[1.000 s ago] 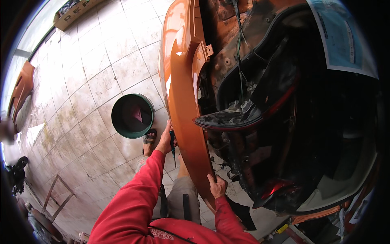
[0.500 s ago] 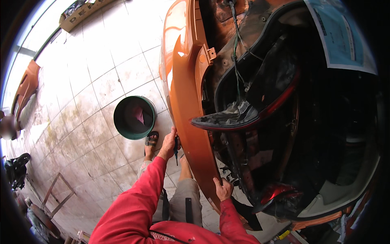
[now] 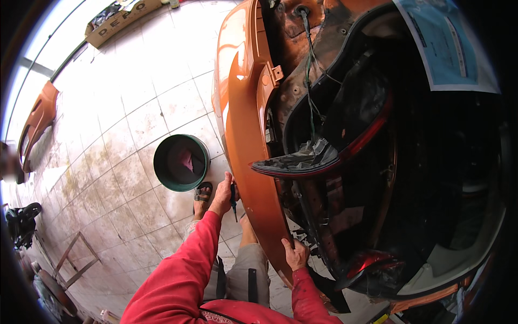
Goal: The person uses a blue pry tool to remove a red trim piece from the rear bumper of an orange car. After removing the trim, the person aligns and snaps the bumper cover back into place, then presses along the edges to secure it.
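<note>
A large orange car bumper runs from the top of the view down to my hands, beside the opened rear of a car. My left hand is at the bumper's outer side, its fingers closed around a dark-handled screwdriver whose thin shaft points down. Whether those fingers also press on the bumper is partly hidden. Further down, my right hand grips the bumper's inner edge, fingers on top. A tail light with a red rim hangs over the car's opening, near wires.
A dark green bucket with a pink cloth inside stands on the tiled floor by my sandalled foot. A cardboard box lies at the far left. Another orange car panel leans at the left edge, above a metal frame.
The view has shifted slightly, so the bucket and box sit a little lower. Both hands keep nearly the same places on and beside the bumper.
</note>
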Tool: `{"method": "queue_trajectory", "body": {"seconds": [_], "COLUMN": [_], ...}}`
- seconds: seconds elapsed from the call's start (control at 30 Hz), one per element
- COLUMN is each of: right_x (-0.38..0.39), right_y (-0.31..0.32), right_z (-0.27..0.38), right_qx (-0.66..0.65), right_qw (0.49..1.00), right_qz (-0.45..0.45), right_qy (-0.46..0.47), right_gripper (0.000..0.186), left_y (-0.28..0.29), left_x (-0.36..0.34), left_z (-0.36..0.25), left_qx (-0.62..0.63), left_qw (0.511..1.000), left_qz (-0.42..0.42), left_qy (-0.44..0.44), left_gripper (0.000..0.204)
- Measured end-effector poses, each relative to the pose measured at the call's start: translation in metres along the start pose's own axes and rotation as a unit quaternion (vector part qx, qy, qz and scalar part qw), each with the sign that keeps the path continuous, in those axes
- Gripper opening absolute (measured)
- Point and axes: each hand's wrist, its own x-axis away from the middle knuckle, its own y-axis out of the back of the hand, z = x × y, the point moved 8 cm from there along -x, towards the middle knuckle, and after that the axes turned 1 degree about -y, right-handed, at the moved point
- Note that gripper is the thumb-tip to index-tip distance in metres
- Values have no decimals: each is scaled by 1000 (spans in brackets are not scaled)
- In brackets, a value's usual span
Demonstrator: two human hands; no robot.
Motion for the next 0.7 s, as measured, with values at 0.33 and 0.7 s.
{"method": "queue_trajectory", "body": {"seconds": [0.33,0.7], "right_x": [-2,0], "right_y": [0,-1], "right_z": [2,16], "right_qx": [6,-3], "right_qw": [1000,1000], "right_qz": [0,-2], "right_qy": [7,22], "right_gripper": [52,51], "left_y": [-7,3], "left_x": [5,1], "left_z": [-8,-8], "left_qx": [4,42], "left_qw": [1000,999], "left_qz": [24,13], "left_qy": [-9,-18], "left_gripper": [64,66]}}
